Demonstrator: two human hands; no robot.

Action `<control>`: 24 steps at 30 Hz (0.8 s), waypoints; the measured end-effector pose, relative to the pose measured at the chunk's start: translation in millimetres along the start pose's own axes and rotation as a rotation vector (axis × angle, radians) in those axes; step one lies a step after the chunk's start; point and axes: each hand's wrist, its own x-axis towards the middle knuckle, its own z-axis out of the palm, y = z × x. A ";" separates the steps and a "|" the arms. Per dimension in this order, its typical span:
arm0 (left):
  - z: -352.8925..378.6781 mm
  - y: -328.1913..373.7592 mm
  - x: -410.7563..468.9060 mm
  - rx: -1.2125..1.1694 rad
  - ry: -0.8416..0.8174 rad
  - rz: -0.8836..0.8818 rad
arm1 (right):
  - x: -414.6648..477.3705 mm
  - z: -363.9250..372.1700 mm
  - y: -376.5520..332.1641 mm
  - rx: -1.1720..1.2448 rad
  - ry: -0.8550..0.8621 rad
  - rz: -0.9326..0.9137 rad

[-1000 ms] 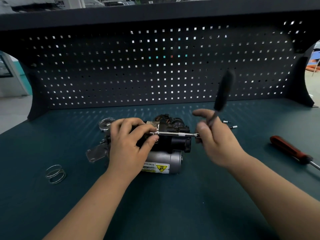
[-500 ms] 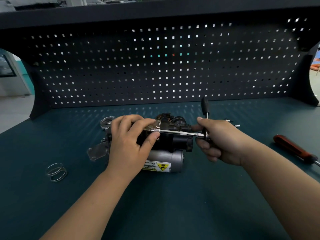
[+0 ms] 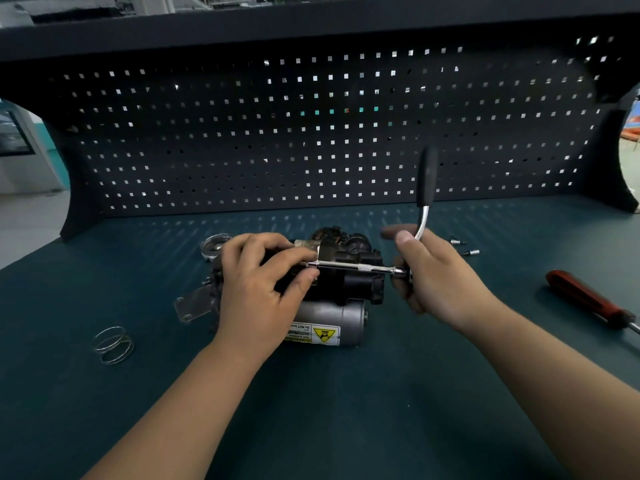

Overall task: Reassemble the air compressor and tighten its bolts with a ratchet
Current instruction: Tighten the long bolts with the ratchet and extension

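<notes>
The air compressor (image 3: 346, 289), black on top with a grey motor cylinder and a yellow warning label, lies on the dark teal bench. My left hand (image 3: 259, 289) grips its left part, with thumb and fingers by the socket end of the ratchet's long chrome extension. That extension runs horizontally across the black block to the ratchet (image 3: 424, 188), whose black handle stands nearly upright and is motion-blurred. My right hand (image 3: 433, 275) holds the ratchet at its head, fingers curled round it and thumb raised beside the chrome neck.
A wire spring (image 3: 114, 344) lies at the left. A red-handled screwdriver (image 3: 588, 299) lies at the right. Two small bolts or bits (image 3: 464, 247) sit behind my right hand. A round metal part (image 3: 214, 244) lies behind the compressor. The pegboard wall closes the back.
The ratchet handle swung down away from me half a second ago and has now come back up to nearly upright. My left hand and the compressor stayed in place.
</notes>
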 end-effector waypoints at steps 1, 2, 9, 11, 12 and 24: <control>0.2 -0.1 0.1 0.006 0.005 0.003 | -3.2 -0.5 3.9 -0.079 0.029 -0.155; 0.1 -0.2 0.3 0.010 0.007 0.005 | -6.2 -2.1 6.9 -0.186 0.041 -0.326; -1.0 -1.4 0.7 0.045 -0.020 0.034 | -9.2 -9.1 14.7 -0.503 0.055 -0.806; -1.6 -3.1 0.2 0.058 -0.019 0.060 | -8.8 -7.0 14.0 -0.440 0.051 -0.760; -2.1 -3.8 -0.3 0.044 -0.024 0.061 | -8.1 -5.7 13.1 -0.410 0.055 -0.732; 4.3 -5.3 -4.5 -0.057 -0.022 -0.049 | -1.9 0.5 -1.0 -0.194 0.095 -0.184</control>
